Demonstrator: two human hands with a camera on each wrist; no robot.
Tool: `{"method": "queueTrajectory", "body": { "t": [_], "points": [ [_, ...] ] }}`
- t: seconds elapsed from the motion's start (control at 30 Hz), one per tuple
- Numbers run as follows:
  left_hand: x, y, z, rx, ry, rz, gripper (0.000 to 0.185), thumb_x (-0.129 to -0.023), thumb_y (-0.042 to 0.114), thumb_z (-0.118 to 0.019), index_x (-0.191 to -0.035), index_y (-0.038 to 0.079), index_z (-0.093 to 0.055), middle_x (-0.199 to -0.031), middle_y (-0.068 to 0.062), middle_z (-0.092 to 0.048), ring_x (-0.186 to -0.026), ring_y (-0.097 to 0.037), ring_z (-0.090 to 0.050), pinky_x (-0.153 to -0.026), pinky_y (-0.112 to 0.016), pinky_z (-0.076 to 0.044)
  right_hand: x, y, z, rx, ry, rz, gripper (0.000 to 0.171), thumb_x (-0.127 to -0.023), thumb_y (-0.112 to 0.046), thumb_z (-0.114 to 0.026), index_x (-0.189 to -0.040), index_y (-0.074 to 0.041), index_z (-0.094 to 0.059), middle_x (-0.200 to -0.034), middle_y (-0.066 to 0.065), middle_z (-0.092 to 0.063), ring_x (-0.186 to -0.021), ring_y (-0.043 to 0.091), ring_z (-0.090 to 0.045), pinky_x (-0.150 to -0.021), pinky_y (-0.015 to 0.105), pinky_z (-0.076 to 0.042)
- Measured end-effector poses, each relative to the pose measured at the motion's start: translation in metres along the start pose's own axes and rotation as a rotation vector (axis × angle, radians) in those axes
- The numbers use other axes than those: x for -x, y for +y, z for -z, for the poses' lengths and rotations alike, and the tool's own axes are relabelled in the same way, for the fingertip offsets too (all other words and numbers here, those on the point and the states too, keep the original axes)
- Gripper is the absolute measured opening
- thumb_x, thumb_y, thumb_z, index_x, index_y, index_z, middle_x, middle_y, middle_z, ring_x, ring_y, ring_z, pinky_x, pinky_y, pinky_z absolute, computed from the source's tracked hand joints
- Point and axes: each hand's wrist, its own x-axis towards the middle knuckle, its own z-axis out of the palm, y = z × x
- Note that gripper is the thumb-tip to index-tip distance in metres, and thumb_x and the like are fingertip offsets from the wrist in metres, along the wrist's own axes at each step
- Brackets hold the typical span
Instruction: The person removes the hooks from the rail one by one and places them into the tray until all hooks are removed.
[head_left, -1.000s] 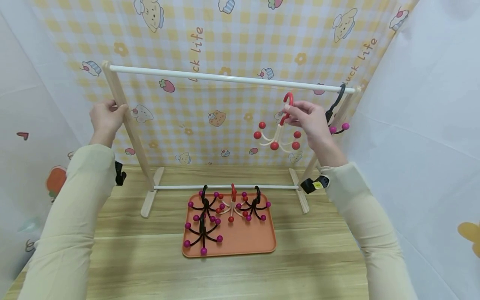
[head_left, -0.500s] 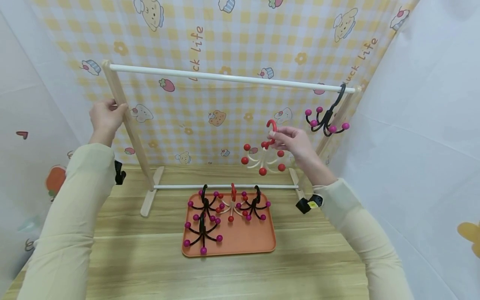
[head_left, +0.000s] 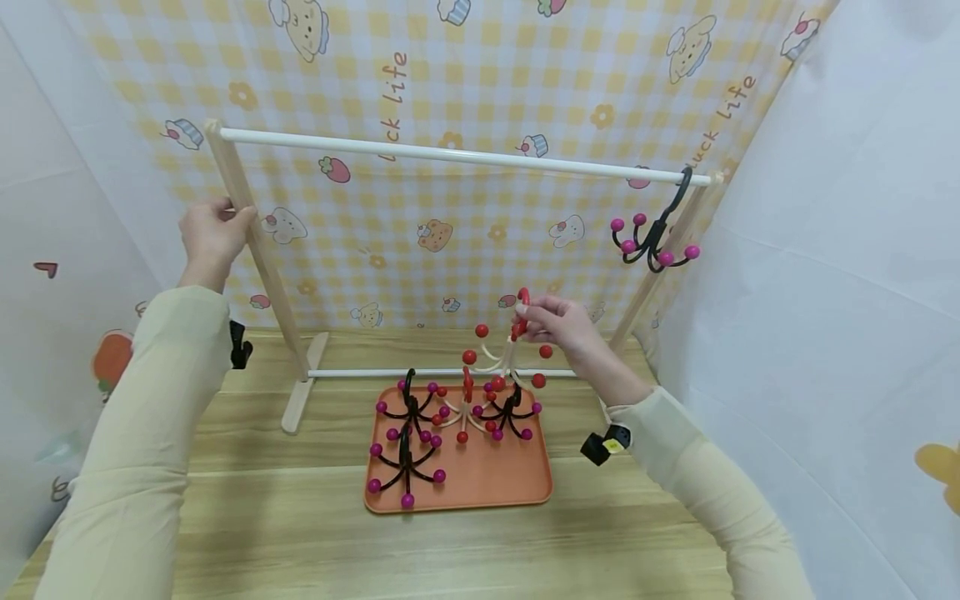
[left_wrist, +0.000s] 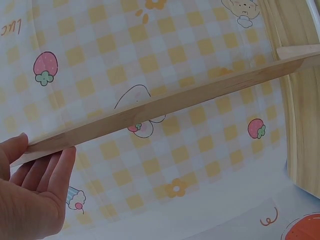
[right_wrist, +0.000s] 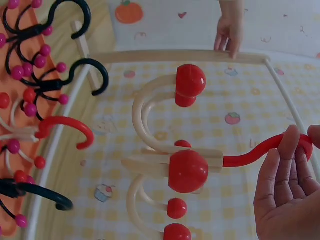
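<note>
My right hand (head_left: 566, 329) pinches the red hook of a cream multi-arm hanger (right_wrist: 188, 171) with red ball tips, holding it in the air just above and behind the tray's back edge. In the right wrist view the hook's end is partly hidden by my fingers. My left hand (head_left: 212, 237) grips the left wooden post (head_left: 272, 287) of a hanging rack, thumb on one side and fingers on the other. From the rack's white top rail (head_left: 450, 156) hangs a black hanger (head_left: 655, 237) with magenta balls, at the far right end.
An orange tray (head_left: 502, 483) lies on the wooden table before the rack. On it sit a red-hooked cream hanger (head_left: 465, 408) and black hangers with magenta balls, one (head_left: 406, 467) in front. A white lower bar (head_left: 360, 373) runs behind the tray. A checked cloth hangs at the back.
My right hand has brought the red-hooked hanger down and to the left, from just below the top rail to near the tray. My left hand has stayed on the post.
</note>
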Motion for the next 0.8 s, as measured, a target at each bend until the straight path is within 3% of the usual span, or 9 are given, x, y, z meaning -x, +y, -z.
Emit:
{"method": "queueTrajectory", "body": {
  "t": [0.2,0.4,0.8],
  "points": [
    [0.000,0.000,0.000,-0.004,0.001,-0.001,0.050,-0.089,0.034,-0.046,-0.129,0.004,-0.044,-0.123,-0.017,-0.049,-0.099,-0.017,-0.053,-0.089,-0.031,-0.041,0.007,0.016,-0.010,0.003,-0.024,-0.049,0.022,-0.085,-0.020,-0.060,-0.092,0.000,-0.057,-0.087,0.009,-0.063,-0.065,0.015,-0.058,-0.075,0.038,-0.049],
    [0.000,0.000,0.000,-0.002,-0.002,-0.001,0.050,-0.088,0.034,-0.046,-0.129,0.004,-0.044,-0.123,-0.017,-0.048,-0.099,-0.018,-0.052,-0.089,-0.031,-0.041,0.013,0.033,-0.019,0.011,-0.048,-0.076,0.019,-0.086,-0.016,-0.059,-0.092,0.002,-0.057,-0.084,0.009,-0.064,-0.064,0.015,-0.057,-0.068,0.033,-0.050],
    [0.000,0.000,0.000,-0.002,-0.016,0.002,0.052,-0.089,0.035,-0.045,-0.130,0.004,-0.042,-0.125,-0.018,-0.046,-0.106,-0.023,-0.050,-0.090,-0.032,-0.040,0.024,0.074,-0.034,0.044,-0.139,-0.080,0.017,-0.085,-0.012,-0.059,-0.090,0.004,-0.058,-0.078,0.008,-0.062,-0.063,0.019,-0.058,-0.068,0.038,-0.051]
  ]
}}
